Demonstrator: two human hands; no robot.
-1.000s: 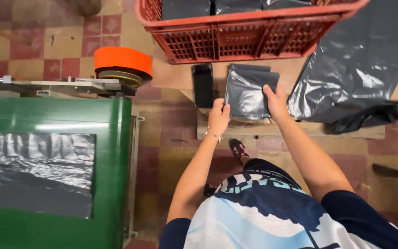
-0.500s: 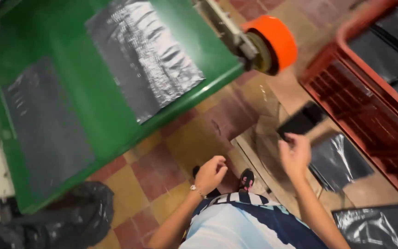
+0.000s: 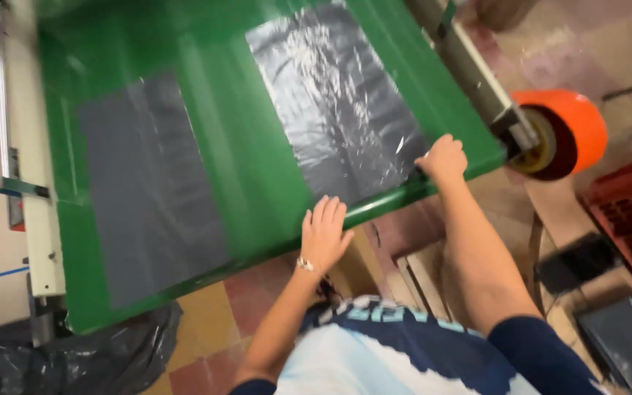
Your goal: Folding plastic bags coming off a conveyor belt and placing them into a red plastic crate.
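change: I've swung from the crate to the green bench (image 3: 257,197).
left hand (image 3: 325,232): released, flat at the bench edge.
right hand (image 3: 444,157): grip on the near black film sheet (image 3: 338,102)'s corner.

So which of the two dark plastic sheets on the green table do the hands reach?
The glossy, wrinkled sheet on the right: the right hand rests at its near edge, the left hand just beside. The duller sheet lies apart, untouched.
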